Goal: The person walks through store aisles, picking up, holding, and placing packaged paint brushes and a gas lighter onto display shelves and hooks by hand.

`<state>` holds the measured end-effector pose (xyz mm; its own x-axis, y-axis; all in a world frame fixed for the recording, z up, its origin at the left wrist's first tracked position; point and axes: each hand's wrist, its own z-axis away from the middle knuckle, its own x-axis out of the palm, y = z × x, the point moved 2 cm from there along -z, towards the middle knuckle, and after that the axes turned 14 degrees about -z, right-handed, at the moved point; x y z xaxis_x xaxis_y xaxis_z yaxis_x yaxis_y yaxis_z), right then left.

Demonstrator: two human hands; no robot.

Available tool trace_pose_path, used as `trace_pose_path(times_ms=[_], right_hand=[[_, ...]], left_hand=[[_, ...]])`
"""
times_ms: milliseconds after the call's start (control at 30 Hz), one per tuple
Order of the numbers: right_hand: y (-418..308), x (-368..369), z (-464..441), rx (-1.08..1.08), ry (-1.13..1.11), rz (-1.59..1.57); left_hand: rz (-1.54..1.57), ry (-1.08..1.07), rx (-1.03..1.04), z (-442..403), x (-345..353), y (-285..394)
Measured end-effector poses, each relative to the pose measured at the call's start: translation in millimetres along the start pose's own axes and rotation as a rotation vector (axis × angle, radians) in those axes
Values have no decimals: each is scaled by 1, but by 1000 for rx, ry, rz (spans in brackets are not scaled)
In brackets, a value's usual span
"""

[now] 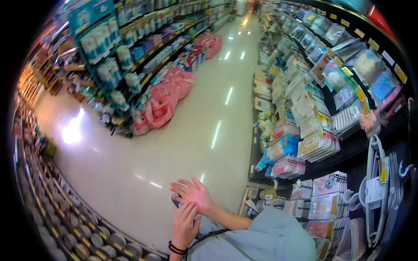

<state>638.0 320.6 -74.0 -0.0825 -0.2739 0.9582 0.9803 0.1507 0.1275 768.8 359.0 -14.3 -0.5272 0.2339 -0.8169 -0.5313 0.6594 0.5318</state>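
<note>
My right hand [191, 195] is held out over the aisle floor, its fingers stretched and spread, with nothing in it. My left hand [186, 222] lies against the heel of the right palm, fingers extended and touching it. Around the left wrist is a dark beaded bracelet [177, 249]. A loose light grey-blue garment [270, 237] covers my body, and a thin black strap [213, 234] crosses it. Neither hand touches any goods.
At the right, shelves carry packaged goods [320, 145] and hanging clothes hangers [374, 191]. A pink bundled cloth [163, 102] lies by the left shelving. Rows of round lidded items [89, 232] line the lower left. The shiny floor [209, 143] runs down the aisle.
</note>
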Motion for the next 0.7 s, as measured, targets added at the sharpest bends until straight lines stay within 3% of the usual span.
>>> trace_pose_path(times_ms=[167,233,333,467,533,633,700], right_hand=[[-57,7,-60,-148,-122,24],[-78,14,-93,-189,-74,69],[-105,48,-147,-219,-39,132],[-146,107,-214,-187,-19,165],[-162,131,-242,-296,-47,240],[-186,136,-266,-382,-34,218],[-209,133,-288,-379,-35,182]], left_hand=[[-49,24,163,-89,15,-46],[58,33,147,-126,12,-71],[-76,95,203,-202,-14,-89],[131,94,202,-286,-21,-144],[203,96,147,-323,-26,-160],[69,55,414,-385,-37,-164],[146,-54,332,-409,-32,-180]])
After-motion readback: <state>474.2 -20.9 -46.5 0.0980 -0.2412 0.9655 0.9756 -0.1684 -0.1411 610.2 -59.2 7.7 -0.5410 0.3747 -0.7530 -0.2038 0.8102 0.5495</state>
